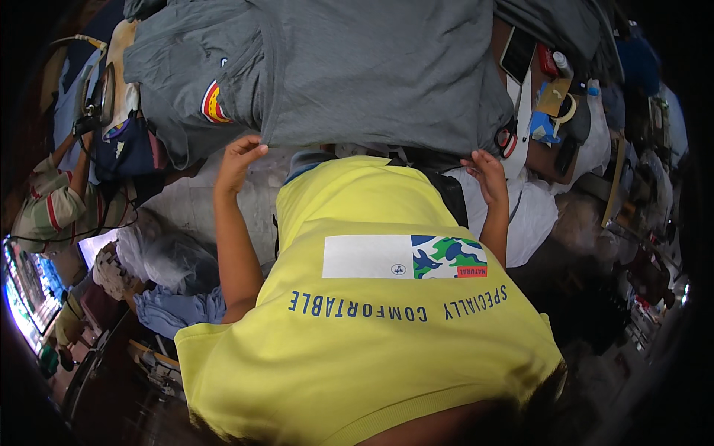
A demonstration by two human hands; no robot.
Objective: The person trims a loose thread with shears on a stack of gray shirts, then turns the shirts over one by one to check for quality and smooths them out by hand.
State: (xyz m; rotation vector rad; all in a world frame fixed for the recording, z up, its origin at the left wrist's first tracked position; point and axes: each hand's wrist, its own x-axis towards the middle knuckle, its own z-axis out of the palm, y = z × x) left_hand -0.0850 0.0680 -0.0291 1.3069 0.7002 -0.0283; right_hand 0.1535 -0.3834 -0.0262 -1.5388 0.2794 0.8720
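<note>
A dark grey T-shirt (pixel 379 74) lies spread over the surface in front of me, with a round coloured print on its left part. My left hand (pixel 239 162) is closed, thumb and fingertips pinching the near edge of the cloth just right of a fold. At the right end of that same edge, my right hand (pixel 487 177) has its fingers curled in and its fingertips at the hem. The near edge runs fairly straight between the two hands.
Red-handled scissors (pixel 506 140) lie right of the shirt, below a phone (pixel 518 53). Further right are a tape roll (pixel 567 109) and a small white bottle (pixel 562 64). An iron (pixel 108 93) stands at far left, near another person's striped sleeve (pixel 52 204).
</note>
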